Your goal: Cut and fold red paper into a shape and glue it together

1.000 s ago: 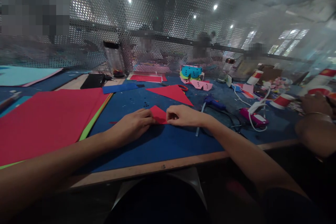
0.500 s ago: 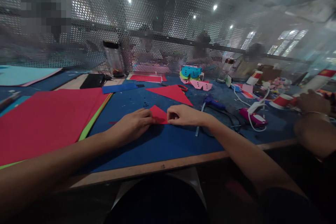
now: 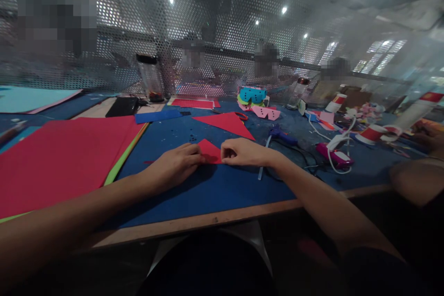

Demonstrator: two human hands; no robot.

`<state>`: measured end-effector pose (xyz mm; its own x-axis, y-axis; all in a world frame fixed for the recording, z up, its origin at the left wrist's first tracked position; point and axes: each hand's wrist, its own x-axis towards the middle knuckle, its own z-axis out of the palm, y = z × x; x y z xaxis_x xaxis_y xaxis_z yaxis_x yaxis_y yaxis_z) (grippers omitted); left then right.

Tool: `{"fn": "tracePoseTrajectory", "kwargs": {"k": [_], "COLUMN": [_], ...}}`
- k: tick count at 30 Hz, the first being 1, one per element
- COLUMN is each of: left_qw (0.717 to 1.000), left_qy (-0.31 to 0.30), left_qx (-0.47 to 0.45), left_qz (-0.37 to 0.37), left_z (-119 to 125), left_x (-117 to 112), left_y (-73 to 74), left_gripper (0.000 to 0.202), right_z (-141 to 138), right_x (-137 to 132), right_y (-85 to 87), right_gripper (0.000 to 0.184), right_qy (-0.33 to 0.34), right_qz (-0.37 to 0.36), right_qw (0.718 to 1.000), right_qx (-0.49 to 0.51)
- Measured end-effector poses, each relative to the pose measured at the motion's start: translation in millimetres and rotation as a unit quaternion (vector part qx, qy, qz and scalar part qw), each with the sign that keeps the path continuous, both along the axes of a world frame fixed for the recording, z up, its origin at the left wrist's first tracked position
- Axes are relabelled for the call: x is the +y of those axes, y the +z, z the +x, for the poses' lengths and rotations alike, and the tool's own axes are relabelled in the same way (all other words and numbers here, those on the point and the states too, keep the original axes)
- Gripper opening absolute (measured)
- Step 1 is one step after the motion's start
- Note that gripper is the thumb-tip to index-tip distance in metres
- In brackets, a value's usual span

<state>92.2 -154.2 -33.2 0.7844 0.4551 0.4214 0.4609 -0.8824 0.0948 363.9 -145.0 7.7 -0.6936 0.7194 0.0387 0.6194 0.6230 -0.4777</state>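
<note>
A small red paper piece [image 3: 210, 151], its upper edges meeting in a point, lies on the blue tabletop [image 3: 208, 189] between my two hands. The fingers of my left hand [image 3: 182, 162] are closed on its left side. At its right side, my right hand [image 3: 241, 151] has curled fingers gripping the lower corner. The fingertips partly cover both ends of the paper. Just beyond my hands rests a larger red paper triangle [image 3: 227, 124], apart from them. Scissors with orange-red handles [image 3: 242, 116] lie partly beneath that triangle.
Big red sheets [image 3: 69, 157] are stacked on the left. A blue glue gun [image 3: 284, 136] with its cord lies right of my hands, near a magenta device [image 3: 335, 155]. Farther back are cut-out paper masks [image 3: 253, 96] and a bottle [image 3: 151, 78]. A co-worker's arm [image 3: 419, 178] is at right.
My hands and the small red paper have stayed in place. The co-worker's hand at the right has moved farther right, uncovering a tape roll beside the red-and-white cup.
</note>
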Motion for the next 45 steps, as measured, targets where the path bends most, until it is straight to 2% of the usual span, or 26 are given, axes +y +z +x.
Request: {"fn": "tracePoseTrajectory", "kwargs": {"k": [8, 16, 26, 32, 39, 45], "left_qw": [1.0, 1.0, 1.0, 1.0, 1.0, 1.0], "left_qy": [0.013, -0.012, -0.001, -0.005, -0.005, 0.002], "left_qx": [-0.001, -0.022, -0.002, -0.002, -0.005, 0.002], "left_qz": [-0.014, -0.009, -0.012, -0.008, -0.006, -0.01], "left_z": [0.3, 0.1, -0.4, 0.0, 0.1, 1.7], "left_x": [-1.2, 1.0, 1.6, 0.9, 1.2, 0.8], "left_y": [2.5, 1.0, 0.3, 0.4, -0.1, 0.4], "left_gripper": [0.032, 0.032, 0.034, 0.032, 0.027, 0.027], "right_z": [2.6, 2.4, 11.7, 9.5, -11.6, -21.8], "right_x": [0.9, 2.1, 5.0, 1.2, -3.6, -2.2], "right_y": [2.2, 3.1, 4.4, 5.8, -10.4, -19.7], "right_gripper": [0.004, 0.004, 0.004, 0.003, 0.002, 0.002], "right_qy": [0.009, 0.017, 0.004, -0.01, -0.014, -0.021], "right_qz": [-0.02, -0.021, -0.053, -0.036, 0.03, 0.029], "right_qw": [1.0, 1.0, 0.998, 0.999, 0.999, 0.998], "right_qx": [0.005, -0.007, -0.014, -0.023, 0.039, 0.05]}}
